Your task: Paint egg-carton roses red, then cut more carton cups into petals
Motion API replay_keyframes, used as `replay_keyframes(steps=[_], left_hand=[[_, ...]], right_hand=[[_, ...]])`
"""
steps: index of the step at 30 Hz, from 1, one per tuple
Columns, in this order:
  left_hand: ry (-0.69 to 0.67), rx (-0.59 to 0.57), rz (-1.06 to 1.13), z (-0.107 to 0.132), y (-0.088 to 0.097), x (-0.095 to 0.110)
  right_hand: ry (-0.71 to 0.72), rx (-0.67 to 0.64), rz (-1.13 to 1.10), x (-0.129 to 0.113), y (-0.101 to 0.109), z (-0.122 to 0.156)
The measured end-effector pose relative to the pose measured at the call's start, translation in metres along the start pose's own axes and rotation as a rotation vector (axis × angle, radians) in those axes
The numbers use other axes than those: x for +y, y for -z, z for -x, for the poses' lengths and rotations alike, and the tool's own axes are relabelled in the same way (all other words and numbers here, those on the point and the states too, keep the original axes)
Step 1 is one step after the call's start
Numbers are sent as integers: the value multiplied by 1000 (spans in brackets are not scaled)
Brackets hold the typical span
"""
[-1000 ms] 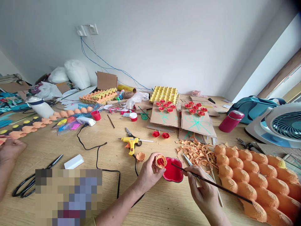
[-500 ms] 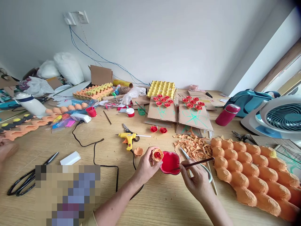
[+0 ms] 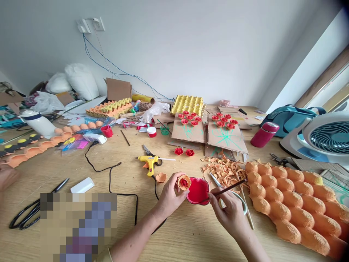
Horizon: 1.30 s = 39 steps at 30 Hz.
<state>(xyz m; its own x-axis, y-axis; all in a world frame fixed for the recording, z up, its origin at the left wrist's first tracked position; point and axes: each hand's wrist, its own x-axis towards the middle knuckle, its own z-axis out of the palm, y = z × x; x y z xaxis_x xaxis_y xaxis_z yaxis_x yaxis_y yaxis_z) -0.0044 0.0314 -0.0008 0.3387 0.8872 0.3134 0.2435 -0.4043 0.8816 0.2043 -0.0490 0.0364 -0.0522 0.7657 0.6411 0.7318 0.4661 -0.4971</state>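
Observation:
My left hand pinches a small paper rose, orange outside and red in the middle, just above the table. My right hand grips a thin dark paintbrush whose tip rests in a red dish of paint between the two hands. Another orange rose piece lies near a yellow glue gun to the left.
An orange egg tray lies at the right beside cut scraps. Cardboard sheets with red roses lie further back. Black scissors, a black cable, a fan, a maroon flask and another person's hand are around.
My right hand swung the brush round and set its tip into the red dish. The left hand still holds the rose. The camera view shifted slightly.

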Motion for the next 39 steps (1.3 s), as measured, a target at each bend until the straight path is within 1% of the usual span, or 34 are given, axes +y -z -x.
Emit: replay_keyframes(steps=[3, 6, 11, 15, 20, 24, 28, 32, 39], left_hand=[[-38, 4, -17, 1, 1, 1], [-81, 1, -28, 1, 1, 2], [-155, -60, -46, 3, 1, 3], [-199, -104, -64, 4, 1, 8], [-267, -113, -112, 5, 0, 14], [-318, -129, -116, 6, -1, 16], [-339, -122, -122, 7, -2, 14], [-331, -103, -132, 7, -3, 12], [-318, -92, -161, 5, -3, 10]], right_hand=[[-34, 16, -13, 1, 3, -1], [-27, 63, -29, 0, 6, -1], [-34, 167, -128, -10, 11, -2], [7, 218, -170, -20, 7, -2], [38, 223, -176, -23, -2, 0], [14, 234, -141, -19, -8, 3], [0, 197, -168, -15, -12, 4], [26, 158, -200, -19, -9, 1], [127, 158, -217, -28, 0, -4]])
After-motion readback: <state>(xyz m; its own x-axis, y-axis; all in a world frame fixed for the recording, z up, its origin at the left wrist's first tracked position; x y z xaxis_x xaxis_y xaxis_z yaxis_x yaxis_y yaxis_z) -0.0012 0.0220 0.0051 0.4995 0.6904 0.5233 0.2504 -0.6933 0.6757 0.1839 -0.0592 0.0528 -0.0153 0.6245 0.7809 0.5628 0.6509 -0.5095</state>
